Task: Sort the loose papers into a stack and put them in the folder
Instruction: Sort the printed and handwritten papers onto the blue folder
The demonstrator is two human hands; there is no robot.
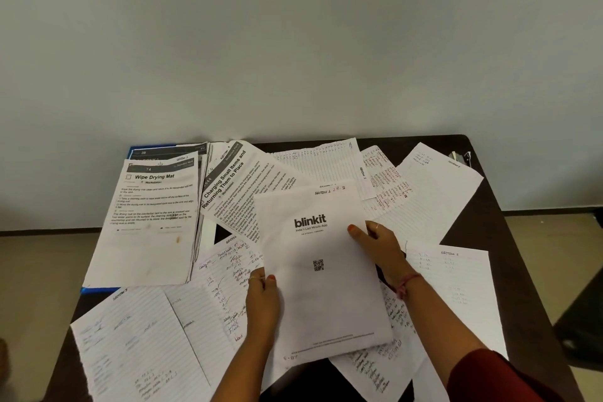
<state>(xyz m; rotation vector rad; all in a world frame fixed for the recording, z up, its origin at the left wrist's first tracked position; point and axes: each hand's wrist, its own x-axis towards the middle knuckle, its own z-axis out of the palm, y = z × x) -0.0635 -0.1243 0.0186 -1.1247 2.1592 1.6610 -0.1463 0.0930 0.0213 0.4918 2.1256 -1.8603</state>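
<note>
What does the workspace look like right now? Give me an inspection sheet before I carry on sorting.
Surface: dark table, mostly covered by paper.
Job's things: blinkit sheet held at centre over the spread; Wipe Drying Mat sheet tops a pile on the blue folder at far left; Charging Small Items sheet lies tilted beside it; handwritten lined pages scattered all round.
Clutter: small metallic object at the far right corner, too small to identify.
Grippers: left hand and right hand each pinch a side edge of the blinkit sheet.
Cables: nothing seen.
Surroundings: plain pale wall behind; light floor either side.
</note>
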